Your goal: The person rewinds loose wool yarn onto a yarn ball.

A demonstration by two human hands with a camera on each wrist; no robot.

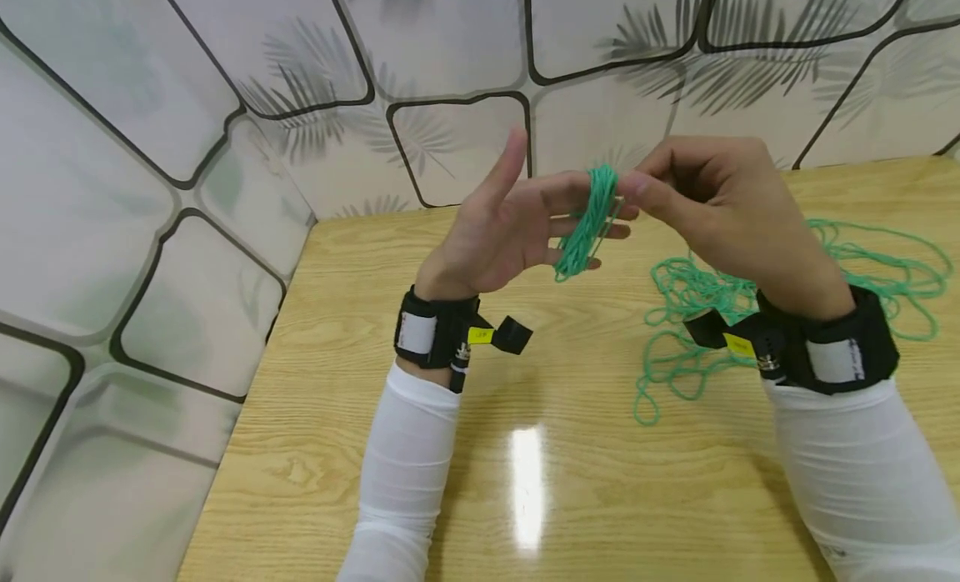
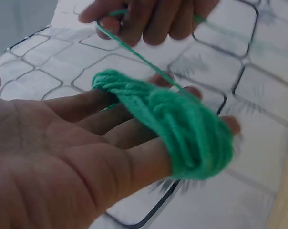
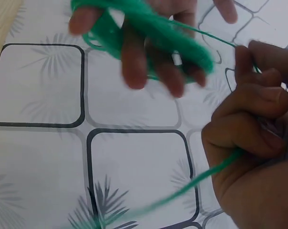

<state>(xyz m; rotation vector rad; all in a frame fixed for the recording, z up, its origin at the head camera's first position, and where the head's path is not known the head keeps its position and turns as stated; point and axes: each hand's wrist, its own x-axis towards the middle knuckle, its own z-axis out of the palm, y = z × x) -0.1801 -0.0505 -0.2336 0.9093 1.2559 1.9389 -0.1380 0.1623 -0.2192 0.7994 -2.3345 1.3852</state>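
Turns of green cord [image 1: 588, 228] are wound in a bundle around the fingers of my left hand [image 1: 506, 223], which is held out over the table with its thumb raised. In the left wrist view the wound cord [image 2: 191, 129] wraps the four straight fingers, and the palm faces up. My right hand [image 1: 738, 215] is curled close to the left fingertips and pinches the running strand between thumb and forefinger. In the right wrist view that strand runs taut from the bundle to the pinch, through the curled fingers [image 3: 249, 114], and out below the hand.
A loose, tangled heap of the same cord [image 1: 697, 290] lies on the wooden table [image 1: 360, 449] at the right, partly hidden behind my right wrist. Patterned wall panels [image 1: 457, 48] rise along the table's back and left edges. Each wrist wears a black strap.
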